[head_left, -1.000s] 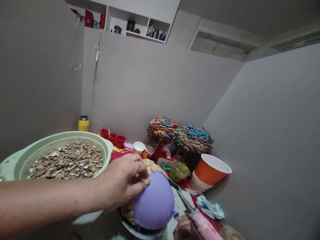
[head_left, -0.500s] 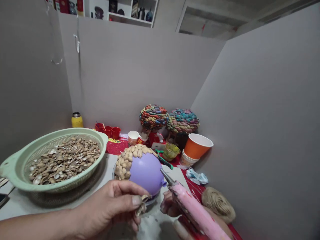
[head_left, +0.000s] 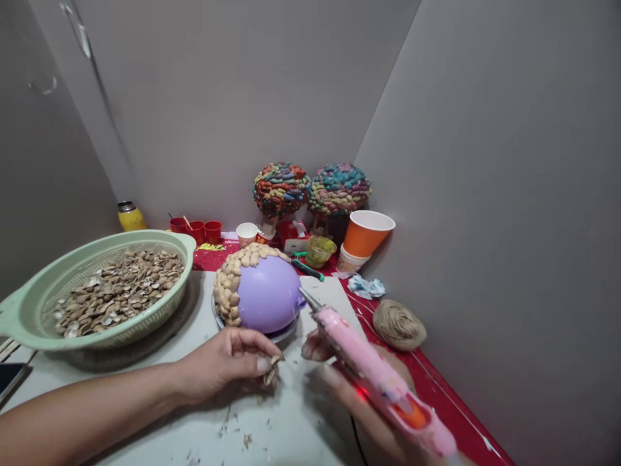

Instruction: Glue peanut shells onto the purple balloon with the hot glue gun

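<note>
Between the thumb and fingers of my left hand point(head_left: 233, 362) is a piece of peanut shell point(head_left: 272, 371), held low over the white board. My right hand point(head_left: 369, 401) is wrapped round a pink hot glue gun point(head_left: 371, 366), its metal nozzle pointing up and left. Just beyond both hands, a purple balloon point(head_left: 269, 294) lies on its side on a plate point(head_left: 286, 333). Peanut shells point(head_left: 227, 285) cover its left side and upper edge; the rest is bare. The nozzle tip appears close to the balloon's knotted end, though I cannot tell whether they touch.
A green colander point(head_left: 29, 310) full of shells stands at left. Behind are red cups point(head_left: 195, 231), two colourful shell-covered domes point(head_left: 281, 188), a glass bowl point(head_left: 320, 251) and an orange paper cup point(head_left: 369, 233). A twine ball point(head_left: 398, 325) lies at right on red cloth.
The view has tilted down, so the shelves are gone and more of the board shows. My left hand still pinches the shell, now a little farther from the balloon. The glue gun stays in my right hand.
</note>
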A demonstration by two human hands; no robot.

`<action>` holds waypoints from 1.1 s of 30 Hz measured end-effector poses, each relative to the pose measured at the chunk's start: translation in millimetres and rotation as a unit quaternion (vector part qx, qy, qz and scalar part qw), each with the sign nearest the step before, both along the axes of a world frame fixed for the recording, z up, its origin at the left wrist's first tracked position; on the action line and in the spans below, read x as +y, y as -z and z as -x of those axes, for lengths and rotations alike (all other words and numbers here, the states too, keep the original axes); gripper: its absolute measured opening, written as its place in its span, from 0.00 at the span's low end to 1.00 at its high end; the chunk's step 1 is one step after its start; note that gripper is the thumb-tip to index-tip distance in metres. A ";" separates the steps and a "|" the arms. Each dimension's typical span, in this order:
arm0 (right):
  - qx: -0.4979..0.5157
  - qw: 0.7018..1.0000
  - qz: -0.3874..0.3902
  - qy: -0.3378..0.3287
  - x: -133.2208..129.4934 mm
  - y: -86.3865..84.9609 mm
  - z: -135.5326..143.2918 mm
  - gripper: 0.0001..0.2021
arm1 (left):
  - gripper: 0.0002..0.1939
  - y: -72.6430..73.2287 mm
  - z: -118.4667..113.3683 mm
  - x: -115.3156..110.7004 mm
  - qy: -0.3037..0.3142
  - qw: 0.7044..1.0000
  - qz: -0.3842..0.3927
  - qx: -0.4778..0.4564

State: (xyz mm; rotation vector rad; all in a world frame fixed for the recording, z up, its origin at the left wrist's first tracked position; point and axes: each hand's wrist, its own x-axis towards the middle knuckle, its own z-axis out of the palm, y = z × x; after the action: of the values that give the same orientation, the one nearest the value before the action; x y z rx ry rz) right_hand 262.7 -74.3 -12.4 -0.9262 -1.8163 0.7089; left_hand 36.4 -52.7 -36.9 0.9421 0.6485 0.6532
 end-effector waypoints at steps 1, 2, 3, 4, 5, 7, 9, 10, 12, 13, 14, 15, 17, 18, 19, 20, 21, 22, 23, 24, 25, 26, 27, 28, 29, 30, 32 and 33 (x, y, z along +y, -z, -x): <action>0.001 1.000 0.003 0.003 -0.2 -1.6 -0.7 0.03 | 0.18 2.0 0.9 2.0 -0.002 1.000 -0.014 0.014; 0.001 1.000 0.001 0.006 -0.5 -2.8 -1.0 0.03 | 0.18 3.2 1.7 3.6 -0.004 0.999 -0.023 0.027; 0.000 1.000 -0.006 0.009 -0.6 -3.6 -0.8 0.04 | 0.17 3.8 2.6 5.0 -0.005 0.999 -0.030 0.038; -0.002 1.000 -0.016 0.011 -0.6 -4.0 -0.2 0.04 | 0.16 3.9 3.4 6.3 -0.007 0.998 -0.034 0.046; -0.006 1.000 -0.028 0.012 -0.4 -4.2 0.5 0.04 | 0.16 4.0 4.2 7.8 -0.011 0.998 -0.038 0.053; -0.022 0.999 -0.049 0.011 0.3 -3.8 2.0 0.04 | 0.17 4.5 6.1 11.8 -0.022 0.997 -0.045 0.064; -0.037 0.997 -0.061 0.011 1.3 -2.9 3.2 0.04 | 0.17 5.7 8.5 17.3 -0.036 0.996 -0.050 0.068; -0.043 0.997 -0.065 0.010 1.8 -2.4 3.6 0.04 | 0.17 6.2 9.9 20.3 -0.046 0.995 -0.050 0.068; -0.053 0.997 -0.064 0.011 2.3 -1.3 4.4 0.05 | 0.16 6.5 12.6 25.3 -0.067 0.995 -0.046 0.058; -0.057 0.996 -0.062 0.013 2.4 -0.7 4.8 0.05 | 0.16 6.0 13.8 26.8 -0.075 0.995 -0.041 0.052; -0.059 0.996 -0.060 0.017 2.4 -0.2 5.1 0.05 | 0.16 4.9 14.7 27.6 -0.078 0.995 -0.033 0.045; -0.057 0.996 -0.058 0.020 2.2 0.2 5.5 0.05 | 0.15 3.4 15.4 27.5 -0.076 0.996 -0.021 0.036; -0.041 0.997 -0.059 0.024 1.4 0.3 6.2 0.04 | 0.15 -0.9 16.2 25.9 -0.061 0.998 0.008 0.013; -0.033 0.998 -0.054 0.027 0.9 0.1 6.8 0.04 | 0.15 -3.5 16.5 24.8 -0.053 0.998 0.023 -0.001; -0.028 0.998 -0.044 0.027 0.2 -0.2 7.5 0.04 | 0.15 -6.2 16.8 23.7 -0.049 0.998 0.036 -0.016; -0.023 0.999 -0.032 0.027 -0.5 -0.4 8.5 0.04 | 0.14 -9.0 17.1 22.7 -0.047 0.997 0.046 -0.029; -0.015 0.999 -0.014 0.029 -1.4 -0.1 9.9 0.04 | 0.14 -11.8 17.4 22.0 -0.047 0.997 0.052 -0.040; -0.003 0.999 0.014 0.031 -2.2 0.7 11.8 0.05 | 0.13 -14.5 17.7 21.2 -0.048 0.996 0.057 -0.050; 0.020 0.998 0.052 0.034 -3.0 2.3 14.0 0.06 | 0.13 -17.1 17.8 20.3 -0.049 0.995 0.060 -0.059; 0.053 0.994 0.093 0.035 -3.7 4.7 16.6 0.06 | 0.12 -19.8 17.8 19.1 -0.046 0.995 0.062 -0.067; 0.093 0.986 0.135 0.034 -4.2 7.8 19.3 0.07 | 0.12 -22.4 17.6 17.5 -0.040 0.994 0.064 -0.075; 0.128 0.976 0.174 0.025 -4.5 11.4 22.0 0.08 | 0.12 -25.1 17.2 15.3 -0.031 0.994 0.065 -0.083; 0.157 0.966 0.206 0.008 -4.5 15.0 24.4 0.10 | 0.11 -27.7 16.5 12.7 -0.020 0.993 0.066 -0.090; 0.178 0.957 0.229 -0.011 -4.5 18.5 26.3 0.12 | 0.11 -30.3 15.8 9.7 -0.010 0.993 0.067 -0.096; 0.192 0.950 0.244 -0.031 -4.4 21.5 27.6 0.14 | 0.12 -32.6 14.9 6.5 -0.002 0.993 0.067 -0.101; 0.201 0.945 0.254 -0.051 -4.4 23.9 28.5 0.15 | 0.12 -34.5 14.1 3.3 0.004 0.992 0.066 -0.104; 0.222 0.936 0.265 -0.072 -5.6 26.2 29.1 0.16 | 0.12 -36.8 12.3 -2.1 0.009 0.992 0.067 -0.107; 0.234 0.932 0.265 -0.076 -6.7 26.2 29.3 0.15 | 0.12 -37.0 11.4 -4.1 0.010 0.992 0.068 -0.108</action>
State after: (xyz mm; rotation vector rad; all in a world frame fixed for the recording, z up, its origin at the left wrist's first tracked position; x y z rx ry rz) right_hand 233.4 -81.0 -38.6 -0.8576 -1.2957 1.4345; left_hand 25.0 -56.8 0.1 0.7392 0.4843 0.6740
